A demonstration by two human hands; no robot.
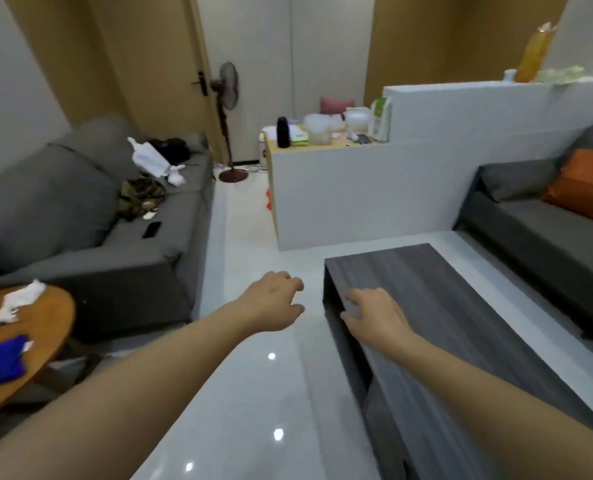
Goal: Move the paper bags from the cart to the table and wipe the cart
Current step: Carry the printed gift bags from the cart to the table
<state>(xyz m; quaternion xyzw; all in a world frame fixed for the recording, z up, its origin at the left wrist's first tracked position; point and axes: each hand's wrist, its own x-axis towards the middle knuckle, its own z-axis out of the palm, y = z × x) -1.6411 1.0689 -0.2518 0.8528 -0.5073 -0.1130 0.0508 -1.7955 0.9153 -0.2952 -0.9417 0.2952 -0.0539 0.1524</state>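
Two empty hands, left hand [273, 303] and right hand [374, 313], fingers loosely curled; right over dark table [461, 306]. No cart or bags visible; next: find cart.

Pretty lived-in room: glossy pale floor [253, 393] catching ceiling-light spots, grey sofa [80, 209] on the left strewn with clothes, dark wood-grain table [461, 306] on the right, white partition [374, 188] behind it, standing fan [226, 98] by the tan door [156, 64], white walls.
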